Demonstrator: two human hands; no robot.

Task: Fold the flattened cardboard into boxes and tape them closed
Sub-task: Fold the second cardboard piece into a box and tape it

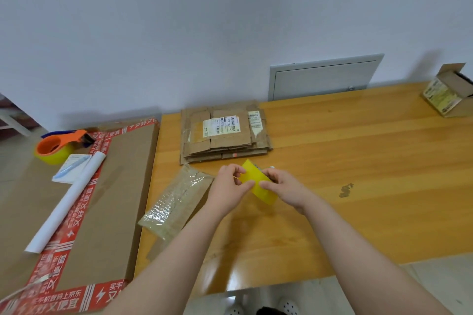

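Here, the left hand (230,188) and the right hand (285,186) both pinch a small yellow sheet (265,193) between thumb and fingertips, holding it just above the wooden table (358,161). Just beyond them a stack of flattened cardboard (225,135) lies flat on the table, and a tape-wrapped cardboard piece (176,199) lies beside the left hand. Further left, an orange tape dispenser (61,147) and a white paper roll (67,202) rest on a large cardboard box (115,186).

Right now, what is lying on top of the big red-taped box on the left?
An orange tape dispenser, a white paper roll and a small white packet. The box hides whatever is beneath it.
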